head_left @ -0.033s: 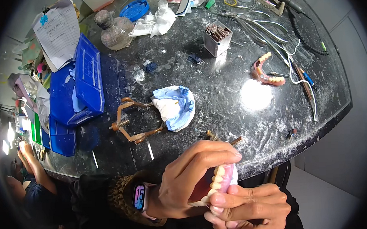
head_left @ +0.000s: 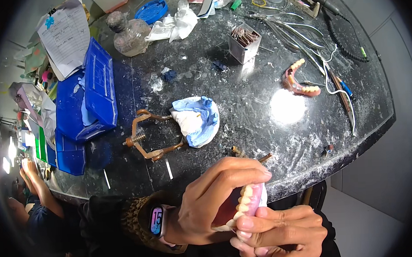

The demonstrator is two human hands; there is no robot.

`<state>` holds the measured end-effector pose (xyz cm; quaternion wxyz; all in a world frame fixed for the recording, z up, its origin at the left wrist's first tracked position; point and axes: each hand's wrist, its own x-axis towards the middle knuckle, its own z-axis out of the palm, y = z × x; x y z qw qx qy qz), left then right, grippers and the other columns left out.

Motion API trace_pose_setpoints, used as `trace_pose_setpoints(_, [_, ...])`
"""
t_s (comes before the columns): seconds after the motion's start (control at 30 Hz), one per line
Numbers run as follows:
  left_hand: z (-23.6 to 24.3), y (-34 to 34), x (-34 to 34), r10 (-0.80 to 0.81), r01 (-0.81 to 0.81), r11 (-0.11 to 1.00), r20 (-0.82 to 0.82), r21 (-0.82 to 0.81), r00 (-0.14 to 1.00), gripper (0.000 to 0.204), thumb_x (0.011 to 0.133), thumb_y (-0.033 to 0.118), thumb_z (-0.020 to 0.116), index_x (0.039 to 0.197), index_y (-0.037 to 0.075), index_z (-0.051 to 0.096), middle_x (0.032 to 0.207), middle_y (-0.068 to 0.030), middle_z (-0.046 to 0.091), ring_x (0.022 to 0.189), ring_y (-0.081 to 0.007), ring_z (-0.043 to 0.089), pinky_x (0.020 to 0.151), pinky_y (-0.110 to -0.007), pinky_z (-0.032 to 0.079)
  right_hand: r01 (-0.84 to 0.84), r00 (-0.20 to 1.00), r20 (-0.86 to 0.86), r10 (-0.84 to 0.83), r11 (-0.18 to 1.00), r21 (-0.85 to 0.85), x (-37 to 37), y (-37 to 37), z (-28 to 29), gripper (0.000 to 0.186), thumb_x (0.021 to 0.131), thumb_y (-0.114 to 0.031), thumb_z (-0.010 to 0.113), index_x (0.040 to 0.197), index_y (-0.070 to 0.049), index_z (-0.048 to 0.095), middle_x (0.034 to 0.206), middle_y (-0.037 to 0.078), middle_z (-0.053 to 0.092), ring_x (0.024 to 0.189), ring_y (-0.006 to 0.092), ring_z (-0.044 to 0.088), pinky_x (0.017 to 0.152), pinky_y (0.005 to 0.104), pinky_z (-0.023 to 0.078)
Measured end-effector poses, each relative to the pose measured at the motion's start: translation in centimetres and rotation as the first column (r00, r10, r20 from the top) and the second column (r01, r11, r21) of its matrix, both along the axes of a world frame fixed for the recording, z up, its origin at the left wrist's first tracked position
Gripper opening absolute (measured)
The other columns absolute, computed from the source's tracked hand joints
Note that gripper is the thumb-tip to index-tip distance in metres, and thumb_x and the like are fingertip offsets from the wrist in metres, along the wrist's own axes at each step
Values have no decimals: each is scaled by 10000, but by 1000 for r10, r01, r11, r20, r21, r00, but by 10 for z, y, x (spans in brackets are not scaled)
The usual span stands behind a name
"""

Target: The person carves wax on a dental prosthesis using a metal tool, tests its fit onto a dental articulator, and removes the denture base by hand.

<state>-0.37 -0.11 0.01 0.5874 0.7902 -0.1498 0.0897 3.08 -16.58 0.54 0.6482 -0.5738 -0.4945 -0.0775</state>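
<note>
1. next to the earlier picture almost nothing has changed: both my hands stay low at the near edge of the dark worktop [head_left: 243,126], and the denture [head_left: 250,201] sits between them as before.
2. my left hand [head_left: 214,200] comes in from the left with a watch [head_left: 156,220] on the wrist, its fingers arched over the top of the denture and the thumb underneath, so it is clamped on the piece.
3. my right hand [head_left: 279,231] lies under and in front, fingers curled, the thumb tip pressed against the pink base just below the teeth; it grips the same denture.
4. the denture is held off the worktop, just below its near rim. its row of pale teeth runs steeply from lower left to upper right, so the long axis stands nearly upright, tilted to the right, teeth facing me.
5. on the worktop, well apart from my hands, lie a brass articulator [head_left: 146,136] touching a blue and white cast [head_left: 196,119], a second denture [head_left: 299,79] to the right, a box of burs [head_left: 244,42] and blue trays [head_left: 88,97] at the left.
</note>
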Motion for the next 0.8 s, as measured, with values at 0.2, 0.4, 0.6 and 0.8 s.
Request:
trace_pose_setpoints(0.2, [1,2,-2,-4,3,1000,-37,-12,999,534,719,222,760,1124,-40,533,1091,-173,582,1009,-303,605,827,-367,516,-178,979,-95,182,983,53,6,-7,-9,295,654,161,693,596,39,431,749,275,630,874,389,676,718,428,576])
trace_pose_setpoints(0.4, [3,-3,-1,18,-18,999,-3,38,1000,532,669,103,784,1118,-37,535,1087,-165,587,1008,-301,607,825,-356,517,26,975,-223,8,989,148,-7,-12,-30,363,620,163,734,712,-33,443,750,164,625,841,352,682,769,342,582])
trace_pose_setpoints(0.6, [2,-2,1,9,-10,998,4,63,1000,533,666,88,785,1120,-35,534,1082,-162,589,1002,-292,611,815,-350,522,20,930,-363,65,974,228,-8,-11,-35,383,630,172,725,718,-26,409,757,185,623,857,350,678,792,346,568])
trace_pose_setpoints(0.8, [3,-1,1,10,-11,996,8,84,1000,530,666,106,788,1113,-30,539,1075,-159,590,990,-288,617,798,-343,531,-69,966,-242,95,991,118,1,-12,-24,351,594,149,766,721,-30,491,752,180,662,812,330,692,791,370,571])
